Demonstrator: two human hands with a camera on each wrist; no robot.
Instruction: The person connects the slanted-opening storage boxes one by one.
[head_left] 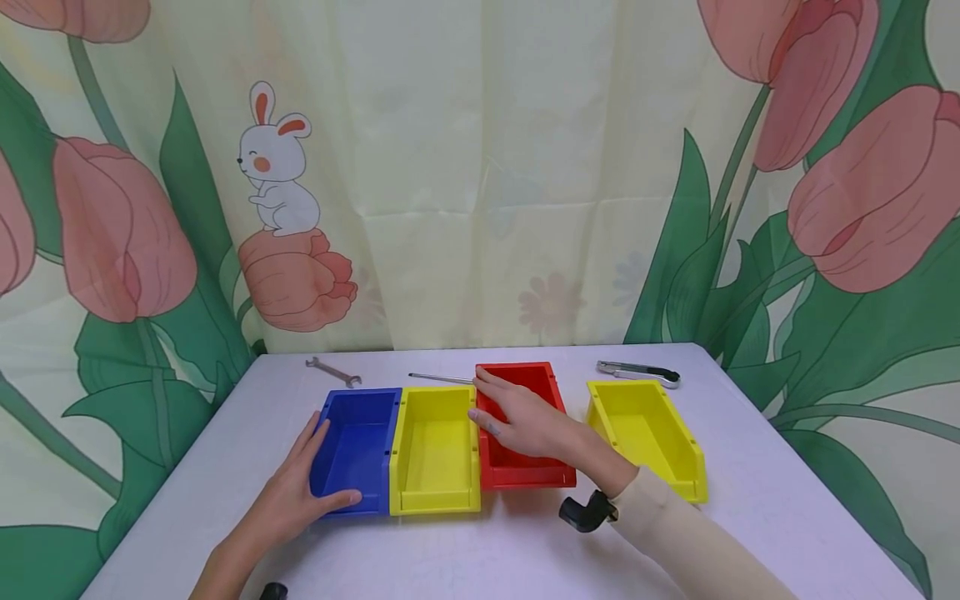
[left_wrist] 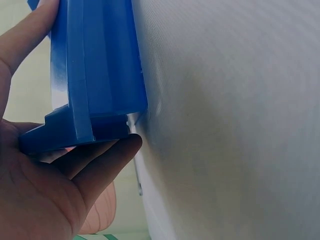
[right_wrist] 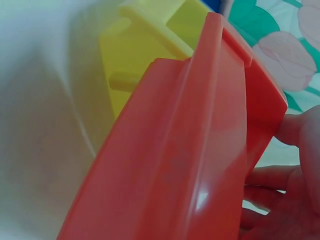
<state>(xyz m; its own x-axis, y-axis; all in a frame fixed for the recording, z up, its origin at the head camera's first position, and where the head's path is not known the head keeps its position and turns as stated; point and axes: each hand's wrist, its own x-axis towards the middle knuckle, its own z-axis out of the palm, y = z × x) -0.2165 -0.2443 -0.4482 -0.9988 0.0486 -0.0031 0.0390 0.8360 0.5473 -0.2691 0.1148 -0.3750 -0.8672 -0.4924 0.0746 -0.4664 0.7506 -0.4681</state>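
My left hand (head_left: 296, 492) lies at the near left corner of a blue plastic bin (left_wrist: 102, 55). Its fingers run along the bin's outer side; the thumb lies across the front. Beside the blue bin stands a yellow bin (head_left: 437, 450), close against it. Over a red bin (right_wrist: 170, 165) reaches my right hand (head_left: 525, 417), its extended fingers and thumb resting along the left rim, next to the yellow bin. The red bin sits farther back than the yellow one. In the right wrist view, the red wall partly hides the right fingers (right_wrist: 267, 187).
A second yellow bin (head_left: 652, 442) stands apart on the right, partly behind my forearm. Along the table's back lie a wrench (head_left: 333, 372), a thin metal rod (head_left: 438, 378) and a black-handled metal tool (head_left: 637, 372). A printed curtain (head_left: 480, 167) hangs behind the white table (head_left: 765, 483).
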